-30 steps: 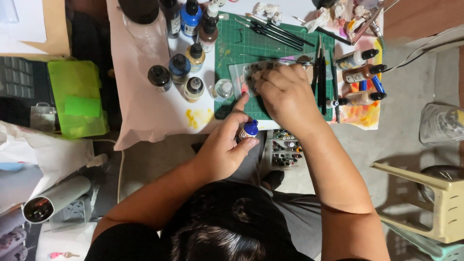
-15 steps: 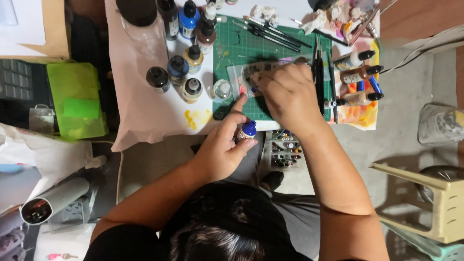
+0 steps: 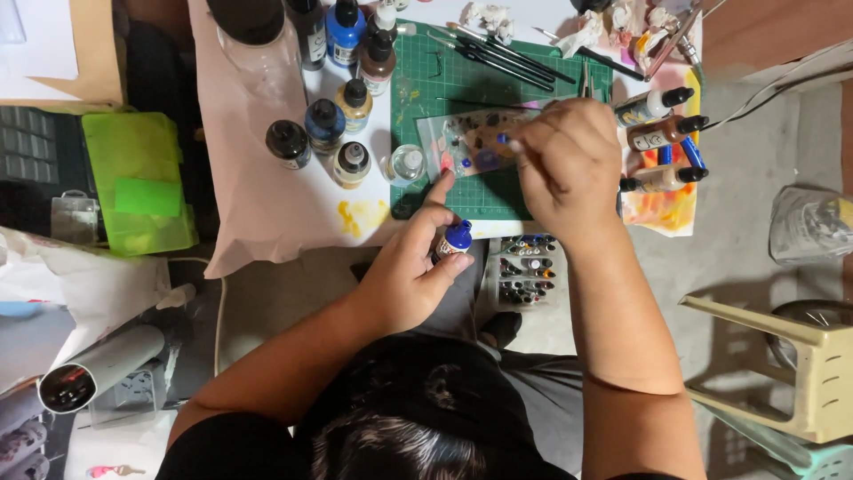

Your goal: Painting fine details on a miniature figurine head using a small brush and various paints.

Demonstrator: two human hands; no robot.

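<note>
While left hand (image 3: 410, 276) grips a blue-capped bottle (image 3: 455, 240) off the table edge, right hand (image 3: 569, 164) pinches a brush (image 3: 508, 142)

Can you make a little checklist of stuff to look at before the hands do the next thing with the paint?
1. Small blue-capped bottle held firmly in the left hand: ok.
2. Its cap on: ok.
3. Right hand over the clear paint-spotted palette: ok.
4. Tool tip at the right fingers loaded with paint: cannot tell.
5. Palette resting flat on the green cutting mat: ok.
6. Brushes lying clear of the hands: ok.
</note>
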